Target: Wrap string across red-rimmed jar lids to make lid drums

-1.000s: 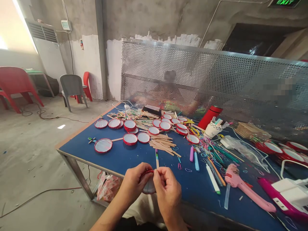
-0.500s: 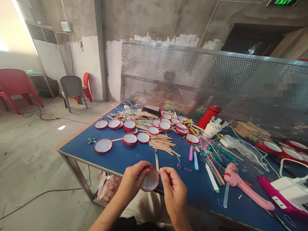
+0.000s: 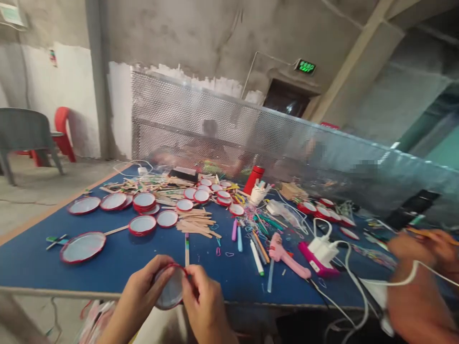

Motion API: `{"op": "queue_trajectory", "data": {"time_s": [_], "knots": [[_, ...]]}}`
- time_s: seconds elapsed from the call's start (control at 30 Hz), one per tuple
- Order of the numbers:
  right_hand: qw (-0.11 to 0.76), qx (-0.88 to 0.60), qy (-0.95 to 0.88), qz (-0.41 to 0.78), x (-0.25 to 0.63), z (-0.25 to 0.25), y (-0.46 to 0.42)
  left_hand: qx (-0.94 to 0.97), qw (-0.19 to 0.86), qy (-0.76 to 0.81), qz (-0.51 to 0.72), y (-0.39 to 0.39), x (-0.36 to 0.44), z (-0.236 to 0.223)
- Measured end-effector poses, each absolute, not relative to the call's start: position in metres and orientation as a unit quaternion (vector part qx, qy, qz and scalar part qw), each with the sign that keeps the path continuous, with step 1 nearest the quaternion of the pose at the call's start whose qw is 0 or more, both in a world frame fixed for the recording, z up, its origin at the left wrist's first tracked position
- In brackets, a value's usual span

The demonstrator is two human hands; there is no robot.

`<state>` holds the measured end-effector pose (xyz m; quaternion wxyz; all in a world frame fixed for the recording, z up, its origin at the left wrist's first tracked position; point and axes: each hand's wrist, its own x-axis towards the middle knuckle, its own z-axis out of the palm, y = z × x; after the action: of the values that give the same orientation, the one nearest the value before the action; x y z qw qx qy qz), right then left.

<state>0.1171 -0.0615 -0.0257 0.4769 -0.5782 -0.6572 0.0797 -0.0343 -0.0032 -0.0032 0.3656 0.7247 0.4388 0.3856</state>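
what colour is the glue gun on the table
The glue gun is pink, clearest in the current head view.

The blue table (image 3: 118, 260) bears red-rimmed discs (image 3: 142, 224) at left and centre, wooden sticks (image 3: 195, 223) mid-frame, and a pink glue gun (image 3: 289, 258) and purple power strip (image 3: 315, 263) right of centre.

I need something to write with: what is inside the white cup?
Several pens or markers stand in the white cup, upper ends showing. Its wall hides their lower ends and the bottom.
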Motion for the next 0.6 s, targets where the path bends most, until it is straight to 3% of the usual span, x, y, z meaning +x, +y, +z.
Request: {"op": "queue_trajectory", "data": {"time_s": [0.13, 0.2, 0.33, 0.6], "knots": [[0.381, -0.607, -0.697, 0.039, 0.157, -0.003, -0.051, 0.737, 0.361, 0.436, 0.368, 0.003, -0.034, -0.007], [0.296, -0.688, -0.662, -0.024, 0.195, 0.016, -0.040, 0.737, 0.362, 0.440, 0.363, 0.004, -0.034, -0.008], [0.227, -0.776, -0.584, -0.074, 0.285, 0.047, -0.004, 0.735, 0.359, 0.454, 0.353, 0.005, -0.034, -0.010], [0.109, -0.852, -0.511, -0.031, 0.366, 0.037, 0.052, 0.748, 0.381, 0.441, 0.319, 0.006, -0.035, -0.011]]}}
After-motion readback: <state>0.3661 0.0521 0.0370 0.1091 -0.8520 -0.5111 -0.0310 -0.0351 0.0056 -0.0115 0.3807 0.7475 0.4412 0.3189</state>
